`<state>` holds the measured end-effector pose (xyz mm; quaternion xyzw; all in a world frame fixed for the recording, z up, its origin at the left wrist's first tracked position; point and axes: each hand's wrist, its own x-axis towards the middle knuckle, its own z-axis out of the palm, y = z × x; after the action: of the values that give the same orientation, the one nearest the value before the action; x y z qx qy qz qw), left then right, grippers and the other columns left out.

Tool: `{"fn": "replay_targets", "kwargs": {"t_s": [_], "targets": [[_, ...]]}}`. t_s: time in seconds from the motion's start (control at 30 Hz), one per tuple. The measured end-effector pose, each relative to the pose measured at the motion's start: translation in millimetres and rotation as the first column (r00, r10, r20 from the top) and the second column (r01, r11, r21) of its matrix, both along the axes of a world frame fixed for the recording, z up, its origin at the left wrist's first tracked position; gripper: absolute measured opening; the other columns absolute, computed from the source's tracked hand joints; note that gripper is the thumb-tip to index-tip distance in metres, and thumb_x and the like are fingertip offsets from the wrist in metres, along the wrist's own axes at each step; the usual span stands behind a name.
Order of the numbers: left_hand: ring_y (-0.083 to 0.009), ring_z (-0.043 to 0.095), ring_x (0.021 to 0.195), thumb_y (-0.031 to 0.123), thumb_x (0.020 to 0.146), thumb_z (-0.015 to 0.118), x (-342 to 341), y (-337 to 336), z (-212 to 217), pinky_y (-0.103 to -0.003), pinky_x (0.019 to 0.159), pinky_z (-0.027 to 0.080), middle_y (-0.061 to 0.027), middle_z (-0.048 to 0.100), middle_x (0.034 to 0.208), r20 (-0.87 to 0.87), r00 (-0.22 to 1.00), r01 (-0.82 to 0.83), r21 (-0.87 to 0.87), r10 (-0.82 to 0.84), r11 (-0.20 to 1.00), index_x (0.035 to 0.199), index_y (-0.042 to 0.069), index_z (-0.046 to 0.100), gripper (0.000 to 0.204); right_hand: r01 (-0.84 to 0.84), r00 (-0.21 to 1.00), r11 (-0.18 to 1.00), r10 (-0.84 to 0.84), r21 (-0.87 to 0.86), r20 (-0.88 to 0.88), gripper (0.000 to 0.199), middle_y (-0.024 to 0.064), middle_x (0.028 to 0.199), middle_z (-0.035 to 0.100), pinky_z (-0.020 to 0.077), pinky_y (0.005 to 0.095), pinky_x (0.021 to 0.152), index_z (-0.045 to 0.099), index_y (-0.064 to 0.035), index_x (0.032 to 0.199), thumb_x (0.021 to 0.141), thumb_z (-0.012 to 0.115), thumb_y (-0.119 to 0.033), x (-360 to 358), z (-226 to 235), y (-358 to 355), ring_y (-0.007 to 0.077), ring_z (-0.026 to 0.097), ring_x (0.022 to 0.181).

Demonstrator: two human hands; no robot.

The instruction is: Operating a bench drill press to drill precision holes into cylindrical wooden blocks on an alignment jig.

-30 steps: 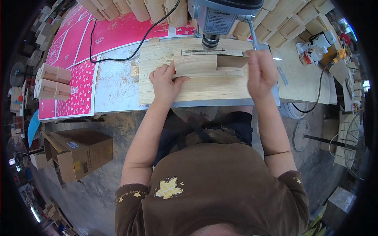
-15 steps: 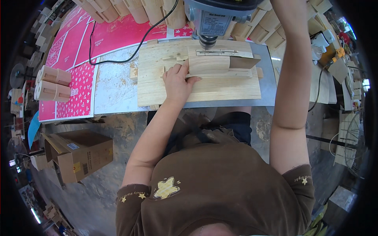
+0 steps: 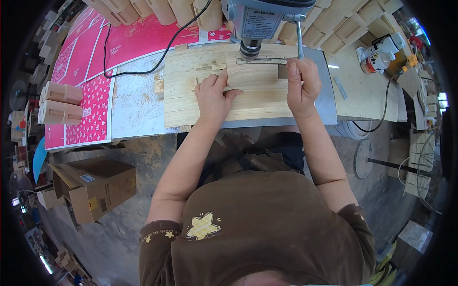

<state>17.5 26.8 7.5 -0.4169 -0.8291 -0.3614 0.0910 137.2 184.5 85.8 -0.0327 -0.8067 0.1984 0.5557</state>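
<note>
A bench drill (image 3: 260, 24) stands at the table's far side, its chuck (image 3: 250, 49) just above a curved pale wooden piece (image 3: 253, 76). That piece lies in a wooden jig on a flat board (image 3: 191, 112). My left hand (image 3: 213, 97) grips the piece's left end, thumb along its near side and fingers at its left edge. My right hand (image 3: 304, 86) is closed round the lower end of the drill's metal feed lever (image 3: 299, 40), which hangs straight down at the right. The fist hides the right end of the wooden piece.
Hollow wooden pieces (image 3: 212, 16) line the back, and two more (image 3: 62, 102) stand at the left on the pink sheet (image 3: 98, 109). A black cable (image 3: 164, 59) curves across the table. Bottles (image 3: 377, 59) stand at the right. An open cardboard box (image 3: 105, 186) sits below left.
My right hand has come down from above the drill's right side toward me, swinging the feed lever down. The left hand stays at the wooden piece.
</note>
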Motion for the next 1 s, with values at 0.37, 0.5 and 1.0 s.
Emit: {"fn": "replay_targets", "kwargs": {"t_s": [0.37, 0.5, 1.0], "targets": [[-0.0231, 0.053, 0.082, 0.033, 0.062, 0.077, -2.0, -10.6, -1.7, -0.038, 0.078, 0.034, -0.0022, 0.055, 0.081, 0.015, 0.998, -0.054, -0.006, 0.054, 0.999, 0.117, 0.012, 0.059, 0.062, 0.098, 0.995, 0.992, -0.098, -0.073, 0.013, 0.016, -0.0005, 0.06, 0.047, 0.0351, 0.0243, 0.053, 0.062, -0.0026, 0.082, 0.089, 0.057, -0.016, -17.1, 115.2, 20.8, 0.0075, 0.043, 0.056], [-0.0225, 0.054, 0.085, 0.031, 0.061, 0.079, -1.9, 3.5, 1.4, -0.038, 0.08, 0.033, -0.002, 0.058, 0.085, 0.114, 0.993, 0.023, 0.012, -0.024, 1.0, 0.113, 0.011, 0.062, 0.058, 0.329, 0.925, 0.943, -0.331, 0.046, 0.186, 0.032, 0.0181, 0.067, 0.057, 0.044, 0.033, 0.063, 0.062, 0.0041, 0.085, 0.087, 0.047, -0.024, -73.6, 161.4, 82.0, 0.0214, 0.057, 0.067], [-0.0182, 0.057, 0.085, 0.025, 0.056, 0.083, -25.0, -7.1, 7.9, -0.035, 0.084, 0.035, -0.0017, 0.059, 0.088, 0.3, 0.939, 0.126, 0.164, -0.171, 0.978, 0.095, 0.006, 0.067, 0.046, 0.108, 0.668, 0.98, -0.195, 0.165, 0.718, 0.029, 0.008, 0.091, 0.06, 0.0422, 0.0394, 0.077, 0.06, -0.0075, 0.095, 0.078, 0.068, -0.03, 16.6, -5.4, 50.9, 0.0258, 0.055, 0.092]]}}
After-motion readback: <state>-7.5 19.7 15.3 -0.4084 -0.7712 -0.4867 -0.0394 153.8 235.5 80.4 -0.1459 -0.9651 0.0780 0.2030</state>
